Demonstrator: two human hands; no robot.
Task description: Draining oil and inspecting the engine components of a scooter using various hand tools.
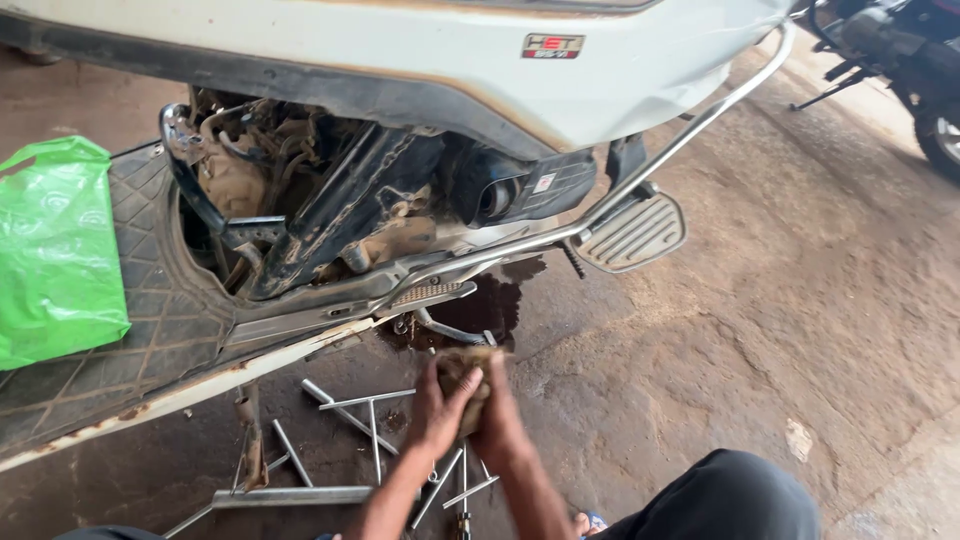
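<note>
Both my hands meet low in the middle of the head view around a dirty brown rag point(463, 368). My left hand point(437, 405) wraps the rag from the left. From the right, my right hand point(497, 412) presses against it. They hover just in front of a white scooter point(420, 60) whose side panel is off, baring a grimy engine point(330, 200). Several metal T-handle wrenches point(362, 402) lie on the floor under my forearms.
A green plastic bag point(55, 250) rests on the scooter's black footboard point(165, 310) at left. A dark oil stain point(495, 305) spreads below the scooter's footrest point(635, 235). A chrome guard rail point(690, 125) runs up to the right. Another motorcycle point(905, 60) stands at top right. My knee point(725, 495) shows at the bottom.
</note>
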